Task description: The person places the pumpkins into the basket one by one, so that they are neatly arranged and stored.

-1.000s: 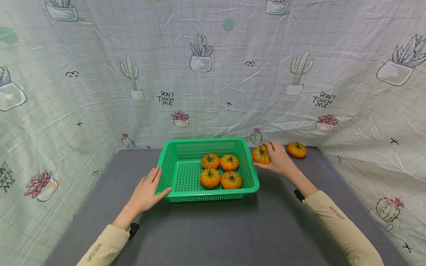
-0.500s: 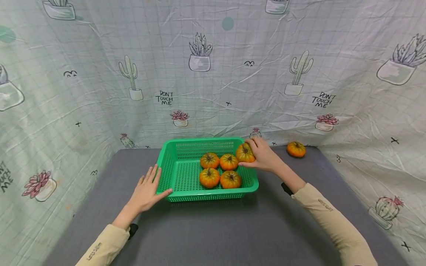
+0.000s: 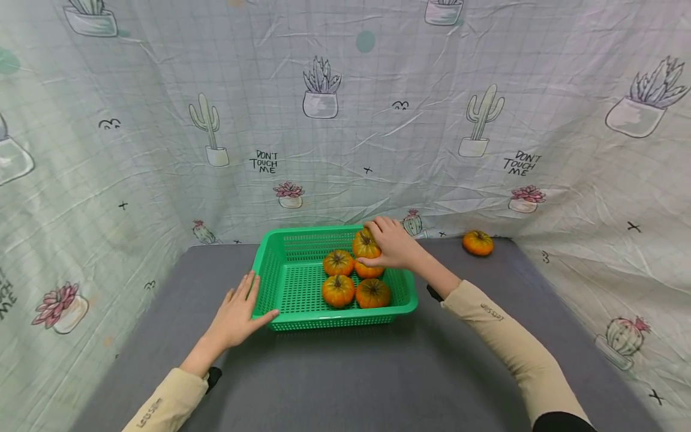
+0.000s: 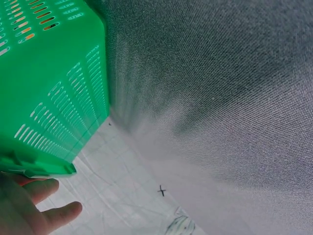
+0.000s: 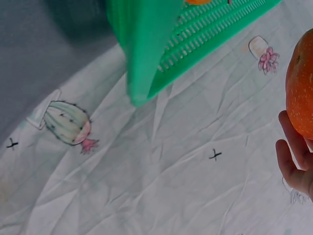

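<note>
My right hand (image 3: 393,243) grips a small orange pumpkin (image 3: 365,245) above the back right of a green plastic basket (image 3: 340,317). In the right wrist view the fingers curl at the underside of that pumpkin (image 5: 302,88). Several like pumpkins sit in the basket's right half, among them a front left one (image 3: 338,291) and a front right one (image 3: 373,293). The held pumpkin partly hides the back right one (image 3: 369,269). My left hand (image 3: 235,313) rests on the basket's left rim with its fingers straight and thumb spread; the left wrist view shows fingertips (image 4: 63,215) beside the rim.
Another pumpkin (image 3: 477,243) lies on the grey table (image 3: 345,378) at the back right, near the wall. A patterned cloth (image 3: 367,138) hangs behind and along both sides of the table.
My right hand has carried the pumpkin leftward from beside the basket, over its right rim, to above the back right pumpkin. The left hand has stayed on the rim.
</note>
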Tool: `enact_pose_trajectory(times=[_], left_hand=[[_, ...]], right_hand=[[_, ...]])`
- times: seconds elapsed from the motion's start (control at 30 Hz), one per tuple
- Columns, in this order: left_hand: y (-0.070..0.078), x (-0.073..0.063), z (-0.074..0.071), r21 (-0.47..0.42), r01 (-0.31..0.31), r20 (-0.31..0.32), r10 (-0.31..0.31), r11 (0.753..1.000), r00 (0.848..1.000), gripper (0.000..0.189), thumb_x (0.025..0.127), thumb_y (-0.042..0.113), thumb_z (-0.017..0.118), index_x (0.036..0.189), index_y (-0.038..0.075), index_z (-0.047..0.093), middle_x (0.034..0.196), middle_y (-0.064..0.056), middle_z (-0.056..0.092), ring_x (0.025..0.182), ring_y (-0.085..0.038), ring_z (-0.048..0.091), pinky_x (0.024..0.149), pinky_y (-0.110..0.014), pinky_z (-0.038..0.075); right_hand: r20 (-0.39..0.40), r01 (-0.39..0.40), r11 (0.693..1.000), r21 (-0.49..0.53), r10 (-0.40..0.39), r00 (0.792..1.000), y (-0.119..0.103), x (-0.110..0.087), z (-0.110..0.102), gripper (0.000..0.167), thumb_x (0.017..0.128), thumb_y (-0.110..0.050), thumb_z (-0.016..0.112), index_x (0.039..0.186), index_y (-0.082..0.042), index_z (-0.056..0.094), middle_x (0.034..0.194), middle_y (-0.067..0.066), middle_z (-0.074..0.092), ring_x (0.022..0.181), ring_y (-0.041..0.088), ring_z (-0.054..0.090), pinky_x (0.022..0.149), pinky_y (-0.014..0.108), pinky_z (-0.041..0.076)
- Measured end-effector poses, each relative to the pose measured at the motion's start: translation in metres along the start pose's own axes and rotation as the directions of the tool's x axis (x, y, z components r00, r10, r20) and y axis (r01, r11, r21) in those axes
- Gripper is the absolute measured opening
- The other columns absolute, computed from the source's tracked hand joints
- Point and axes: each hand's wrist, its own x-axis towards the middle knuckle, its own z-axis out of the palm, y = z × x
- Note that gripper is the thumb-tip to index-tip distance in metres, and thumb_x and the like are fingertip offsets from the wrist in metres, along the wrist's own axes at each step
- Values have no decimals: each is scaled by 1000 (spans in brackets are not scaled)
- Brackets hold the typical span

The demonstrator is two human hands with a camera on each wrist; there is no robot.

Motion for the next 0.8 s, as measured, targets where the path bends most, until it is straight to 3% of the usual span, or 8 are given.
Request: enact_pose_trajectory(times=[0.2,0.33,0.57,0.8], left_hand=[[-1,0,2,-24,0,-4,-1,1000,1000,92,82,61,45,142,-1,14,149,-20,10,136,-38,15,102,-61,17],[-1,0,2,-31,0,-4,0,1000,1000,92,82,61,45,143,-1,13,149,-20,9,136,-38,14,103,-60,17],[0,0,2,-40,2,4,-2,999,1000,92,83,61,45,143,-1,13,149,-20,8,136,-38,14,103,-60,16],[0,0,2,-31,4,-8,-4,1000,1000,92,82,61,45,142,-1,14,149,-20,10,136,-37,15,102,-60,18]], right_hand=[[9,11,998,-65,-11,1000,-9,22,8,67,77,-58,55,119,-6,50,108,10,53,97,25,51,81,42,38],[25,-9,998,-55,10,1000,-15,35,11,68,78,-59,53,122,-7,49,112,10,53,101,26,51,82,42,37],[70,-115,993,7,114,991,-23,54,21,70,81,-60,48,127,-8,45,119,10,49,108,27,48,86,43,36],[29,-253,967,17,252,967,-31,71,44,68,81,-62,45,125,-10,46,115,10,49,101,26,46,81,40,34]])
